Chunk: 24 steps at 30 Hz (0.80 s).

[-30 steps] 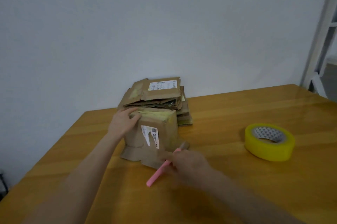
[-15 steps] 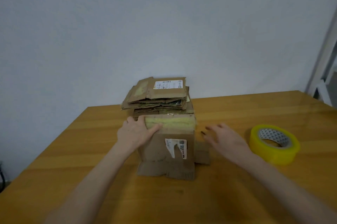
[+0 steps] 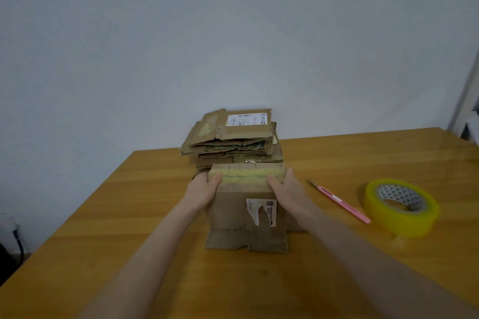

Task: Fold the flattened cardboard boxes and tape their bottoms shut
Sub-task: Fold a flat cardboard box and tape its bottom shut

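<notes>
A person's left hand (image 3: 204,189) and right hand (image 3: 287,191) grip the upper corners of a folded cardboard box (image 3: 233,207), thumbs on its yellow-taped top, fingers wrapped round its sides. The box stands upright mid-bench (image 3: 129,215), open flaps splayed at its base, just in front of a stack of flattened boxes (image 3: 233,134). A pink knife (image 3: 342,202) lies to the right (beside a yellow tape roll (image 3: 399,212)).
</notes>
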Available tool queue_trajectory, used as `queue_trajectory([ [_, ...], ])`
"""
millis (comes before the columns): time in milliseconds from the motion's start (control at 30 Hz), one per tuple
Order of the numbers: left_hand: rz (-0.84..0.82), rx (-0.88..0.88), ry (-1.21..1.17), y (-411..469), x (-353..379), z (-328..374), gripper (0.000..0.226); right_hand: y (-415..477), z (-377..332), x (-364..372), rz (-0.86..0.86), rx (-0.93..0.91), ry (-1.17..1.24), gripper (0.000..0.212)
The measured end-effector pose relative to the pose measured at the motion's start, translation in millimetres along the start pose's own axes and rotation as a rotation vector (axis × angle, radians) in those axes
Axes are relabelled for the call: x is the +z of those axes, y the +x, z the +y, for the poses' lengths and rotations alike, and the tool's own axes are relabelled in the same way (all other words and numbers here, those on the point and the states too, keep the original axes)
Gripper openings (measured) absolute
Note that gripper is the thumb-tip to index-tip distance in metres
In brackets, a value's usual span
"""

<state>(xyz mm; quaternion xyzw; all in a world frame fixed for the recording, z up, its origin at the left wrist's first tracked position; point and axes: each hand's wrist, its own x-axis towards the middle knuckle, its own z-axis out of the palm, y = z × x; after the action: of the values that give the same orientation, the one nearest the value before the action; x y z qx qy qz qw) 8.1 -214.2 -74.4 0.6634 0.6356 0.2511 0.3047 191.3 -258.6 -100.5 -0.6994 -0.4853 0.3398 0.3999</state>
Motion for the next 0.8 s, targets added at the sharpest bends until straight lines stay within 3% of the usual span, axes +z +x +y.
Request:
queue_trajectory([
  [133, -0.075, -0.071, -0.259, -18, -7, 1, 0.047, -8, -5, -14, -0.044, 0.076, 0.146, 0.047],
  [233, 0.101, 0.062, -0.296, -28, -21, 15, 0.054, -18, -24, -33, -0.02, -0.039, 0.336, 0.044],
  [400, 0.306, 0.325, -0.416, -54, -37, 77, 0.049, -21, -52, -80, 0.269, -0.227, 0.423, 0.053],
  [633, 0.212, 0.509, -0.446, -45, 32, 165, 0.055, -2, -31, -166, 0.521, -0.259, 0.304, 0.065],
  [800, 0.034, 0.494, -0.361, -4, 113, 210, 0.048, 35, 26, -216, 0.668, -0.069, 0.234, 0.069],
])
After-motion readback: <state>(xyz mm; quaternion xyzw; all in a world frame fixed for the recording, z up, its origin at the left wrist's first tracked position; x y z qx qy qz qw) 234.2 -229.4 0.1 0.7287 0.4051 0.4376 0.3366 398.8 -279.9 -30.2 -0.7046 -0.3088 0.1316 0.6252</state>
